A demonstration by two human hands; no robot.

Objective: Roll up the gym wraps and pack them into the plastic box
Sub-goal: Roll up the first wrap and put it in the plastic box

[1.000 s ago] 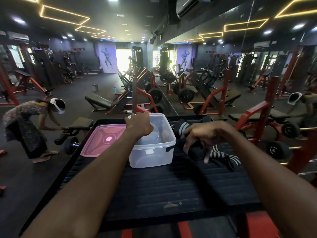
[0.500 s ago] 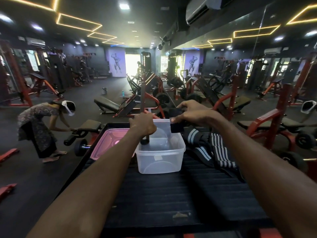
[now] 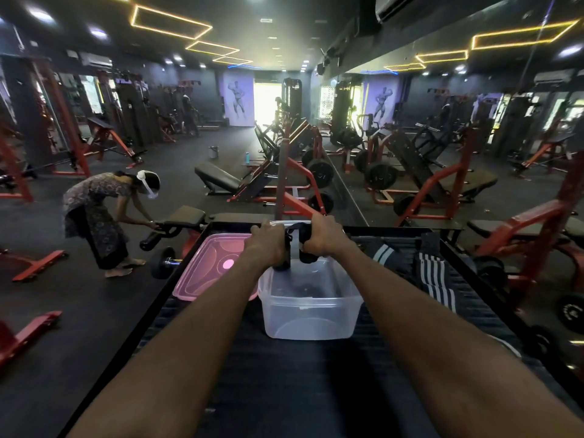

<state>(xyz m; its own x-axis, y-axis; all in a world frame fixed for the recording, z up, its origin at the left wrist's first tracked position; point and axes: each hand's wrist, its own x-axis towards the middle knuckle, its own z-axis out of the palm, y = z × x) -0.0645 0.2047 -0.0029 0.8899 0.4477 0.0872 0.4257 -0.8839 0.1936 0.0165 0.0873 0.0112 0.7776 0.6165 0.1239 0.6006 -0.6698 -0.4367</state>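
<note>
A clear plastic box (image 3: 311,311) stands open on a black ribbed platform (image 3: 284,374). Over its far rim both my hands hold one black gym wrap (image 3: 295,245). My left hand (image 3: 268,241) grips its left part. My right hand (image 3: 322,237) grips the rolled right part, and a flat strip hangs between them into the box. More black wraps with white stripes (image 3: 434,276) lie loose on the platform to the right of the box. Something dark lies in the box, blurred through the wall.
The pink lid (image 3: 211,267) lies flat left of the box. A person (image 3: 101,216) bends over a bench and dumbbell on the floor at the left. Red weight machines stand behind and right of the platform, beside a wall mirror.
My right hand picked a wrap from the pile at the right and brought it over the box. My left hand, which held the box rim, now grips the wrap too.
</note>
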